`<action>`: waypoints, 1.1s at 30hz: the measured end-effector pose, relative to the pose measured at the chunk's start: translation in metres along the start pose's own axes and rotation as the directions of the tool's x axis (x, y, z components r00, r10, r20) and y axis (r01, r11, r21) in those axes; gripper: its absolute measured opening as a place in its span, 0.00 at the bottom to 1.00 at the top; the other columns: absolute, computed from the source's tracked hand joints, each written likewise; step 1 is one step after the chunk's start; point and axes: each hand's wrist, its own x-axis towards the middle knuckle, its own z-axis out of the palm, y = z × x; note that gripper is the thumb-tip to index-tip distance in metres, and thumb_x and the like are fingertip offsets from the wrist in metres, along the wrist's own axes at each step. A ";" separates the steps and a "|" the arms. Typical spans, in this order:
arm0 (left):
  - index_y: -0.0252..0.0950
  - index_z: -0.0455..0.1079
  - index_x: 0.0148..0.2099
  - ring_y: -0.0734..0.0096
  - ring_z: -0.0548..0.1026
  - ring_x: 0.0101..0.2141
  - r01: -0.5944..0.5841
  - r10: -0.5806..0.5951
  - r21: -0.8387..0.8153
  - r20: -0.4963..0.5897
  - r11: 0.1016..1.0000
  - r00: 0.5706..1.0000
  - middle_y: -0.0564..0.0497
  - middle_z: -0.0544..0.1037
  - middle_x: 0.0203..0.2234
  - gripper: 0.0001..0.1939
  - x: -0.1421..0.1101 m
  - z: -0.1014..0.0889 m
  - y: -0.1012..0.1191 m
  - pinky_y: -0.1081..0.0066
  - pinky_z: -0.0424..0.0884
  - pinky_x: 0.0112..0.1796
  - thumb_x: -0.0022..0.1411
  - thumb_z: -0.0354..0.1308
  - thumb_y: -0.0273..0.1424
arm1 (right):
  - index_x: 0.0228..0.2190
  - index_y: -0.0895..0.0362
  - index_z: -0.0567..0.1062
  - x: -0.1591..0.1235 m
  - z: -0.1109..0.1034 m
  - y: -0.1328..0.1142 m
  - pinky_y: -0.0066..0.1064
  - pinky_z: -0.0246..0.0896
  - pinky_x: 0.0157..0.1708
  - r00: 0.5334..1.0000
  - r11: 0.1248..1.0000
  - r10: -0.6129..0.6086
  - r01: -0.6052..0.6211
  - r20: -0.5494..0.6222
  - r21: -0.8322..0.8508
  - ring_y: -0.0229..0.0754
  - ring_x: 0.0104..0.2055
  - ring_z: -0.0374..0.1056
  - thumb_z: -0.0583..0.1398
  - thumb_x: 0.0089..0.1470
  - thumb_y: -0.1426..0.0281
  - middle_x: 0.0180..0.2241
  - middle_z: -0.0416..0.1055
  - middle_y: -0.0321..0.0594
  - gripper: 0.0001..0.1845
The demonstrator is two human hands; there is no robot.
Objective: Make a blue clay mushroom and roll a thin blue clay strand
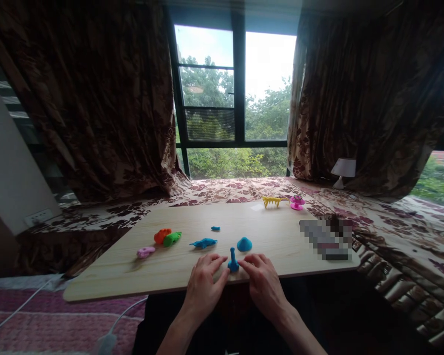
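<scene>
A blue clay stem on a wider base (233,261) stands upright near the table's front edge. My left hand (204,278) is at its left, thumb and forefinger apart, with the thumb tip close to the base. From the right, my right hand (263,281) reaches in with stretched fingers, their tips at or very near the base. Whether either hand presses on the clay, I cannot tell. Just behind sits a blue clay cone (244,244). A long blue clay figure (203,243) lies to the left, and a small blue clay piece (215,228) lies farther back.
On the left of the pale wooden table (126,283) are orange (162,235), green (172,238) and pink (145,252) clay lumps. A yellow clay animal (272,201) and a magenta stand (297,202) are at the back right. A blurred-out object (325,240) lies at the right edge.
</scene>
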 end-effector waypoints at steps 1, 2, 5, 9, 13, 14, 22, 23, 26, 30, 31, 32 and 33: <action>0.42 0.72 0.48 0.59 0.68 0.46 -0.008 0.008 0.005 0.000 1.000 1.000 0.46 0.73 0.41 0.16 -0.001 0.000 0.001 0.58 0.64 0.47 0.60 0.51 0.37 | 0.45 0.47 0.74 -0.001 0.000 0.000 0.39 0.56 0.44 1.000 1.000 -0.002 0.002 0.002 0.004 0.47 0.44 0.61 0.53 0.48 0.84 0.40 0.70 0.40 0.27; 0.43 0.72 0.49 0.59 0.68 0.46 -0.017 0.017 0.009 0.003 1.000 1.000 0.47 0.73 0.41 0.16 -0.002 -0.001 0.002 0.58 0.64 0.47 0.61 0.50 0.36 | 0.45 0.47 0.74 -0.001 0.000 0.000 0.39 0.56 0.45 1.000 1.000 -0.005 0.005 0.005 0.010 0.47 0.44 0.61 0.53 0.48 0.84 0.40 0.70 0.40 0.28; 0.44 0.72 0.48 0.59 0.68 0.45 -0.033 0.033 0.019 0.008 0.999 0.999 0.47 0.73 0.40 0.15 -0.005 -0.001 0.005 0.58 0.64 0.46 0.61 0.50 0.35 | 0.44 0.47 0.75 -0.001 -0.001 0.000 0.39 0.57 0.45 1.000 1.000 -0.009 0.009 0.009 0.030 0.47 0.44 0.61 0.53 0.47 0.84 0.40 0.70 0.39 0.27; 0.43 0.72 0.48 0.60 0.68 0.45 -0.029 0.029 0.025 0.000 0.999 1.000 0.47 0.73 0.40 0.15 -0.007 -0.001 0.006 0.58 0.64 0.46 0.61 0.51 0.35 | 0.51 0.52 0.68 0.006 -0.006 0.001 0.38 0.58 0.47 1.000 0.998 0.002 -0.001 -0.010 0.066 0.45 0.45 0.62 0.50 0.45 0.87 0.42 0.70 0.41 0.34; 0.45 0.72 0.47 0.61 0.69 0.45 -0.025 0.025 0.023 -0.006 0.999 1.000 0.48 0.74 0.40 0.14 -0.007 -0.003 0.006 0.58 0.64 0.46 0.61 0.50 0.36 | 0.55 0.52 0.63 0.021 -0.010 -0.003 0.36 0.58 0.48 1.000 0.996 -0.010 0.011 -0.017 0.090 0.43 0.46 0.62 0.49 0.46 0.87 0.43 0.69 0.40 0.36; 0.45 0.72 0.47 0.61 0.69 0.45 -0.019 0.019 0.022 -0.012 1.000 1.000 0.48 0.74 0.40 0.14 -0.006 -0.002 0.005 0.58 0.64 0.47 0.61 0.50 0.36 | 0.53 0.52 0.65 0.026 -0.010 -0.005 0.35 0.59 0.47 1.000 0.995 -0.011 0.012 -0.015 0.094 0.43 0.46 0.62 0.49 0.48 0.86 0.43 0.69 0.40 0.32; 0.41 0.74 0.43 0.59 0.69 0.45 0.041 -0.041 -0.001 -0.083 0.999 0.996 0.47 0.75 0.41 0.14 0.007 0.008 0.005 0.58 0.64 0.48 0.59 0.53 0.38 | 0.42 0.53 0.75 0.059 -0.013 -0.008 0.25 0.62 0.35 0.998 0.997 0.035 -0.038 0.046 0.061 0.37 0.34 0.69 0.57 0.55 0.64 0.33 0.71 0.37 0.13; 0.41 0.75 0.42 0.58 0.70 0.45 0.046 -0.046 -0.003 -0.086 0.999 0.995 0.47 0.76 0.40 0.14 0.008 0.009 0.006 0.57 0.63 0.47 0.58 0.53 0.39 | 0.40 0.52 0.76 0.060 -0.013 -0.009 0.26 0.61 0.34 0.998 0.998 0.042 -0.044 0.054 0.042 0.38 0.33 0.69 0.58 0.54 0.62 0.32 0.72 0.36 0.13; 0.44 0.75 0.41 0.58 0.70 0.43 0.051 -0.051 -0.008 -0.091 0.999 0.995 0.49 0.77 0.38 0.13 0.009 0.009 0.011 0.56 0.63 0.47 0.59 0.52 0.39 | 0.36 0.53 0.77 0.063 -0.010 -0.014 0.28 0.58 0.31 0.995 0.996 0.080 -0.078 0.057 -0.031 0.40 0.30 0.69 0.58 0.53 0.58 0.27 0.72 0.36 0.14; 0.44 0.75 0.38 0.58 0.70 0.42 0.049 -0.050 -0.016 -0.080 0.999 0.996 0.50 0.77 0.35 0.13 0.008 0.007 0.016 0.57 0.62 0.45 0.59 0.51 0.39 | 0.32 0.54 0.77 0.062 0.001 -0.023 0.29 0.54 0.30 0.993 0.988 0.111 -0.105 0.049 -0.114 0.41 0.30 0.68 0.57 0.54 0.61 0.28 0.73 0.38 0.12; 0.44 0.75 0.37 0.59 0.70 0.42 0.051 -0.053 -0.018 -0.078 0.999 0.996 0.50 0.77 0.35 0.12 0.008 0.007 0.017 0.57 0.62 0.45 0.60 0.51 0.39 | 0.31 0.54 0.77 0.062 0.003 -0.024 0.29 0.53 0.30 0.992 0.986 0.112 -0.105 0.049 -0.129 0.42 0.31 0.68 0.57 0.55 0.62 0.28 0.74 0.39 0.11; 0.44 0.75 0.37 0.59 0.70 0.41 0.053 -0.055 -0.022 -0.075 0.998 0.996 0.50 0.77 0.35 0.12 0.007 0.007 0.018 0.58 0.62 0.45 0.60 0.50 0.38 | 0.30 0.54 0.77 0.062 0.004 -0.026 0.29 0.53 0.30 0.992 0.985 0.110 -0.102 0.053 -0.141 0.42 0.31 0.68 0.56 0.55 0.64 0.29 0.74 0.39 0.11; 0.44 0.75 0.37 0.59 0.70 0.42 0.055 -0.057 -0.026 -0.071 0.998 0.996 0.50 0.77 0.34 0.12 0.007 0.007 0.019 0.58 0.62 0.46 0.60 0.50 0.37 | 0.29 0.54 0.77 0.062 0.005 -0.026 0.29 0.52 0.30 0.993 0.984 0.105 -0.096 0.058 -0.150 0.41 0.32 0.68 0.56 0.55 0.65 0.29 0.74 0.39 0.11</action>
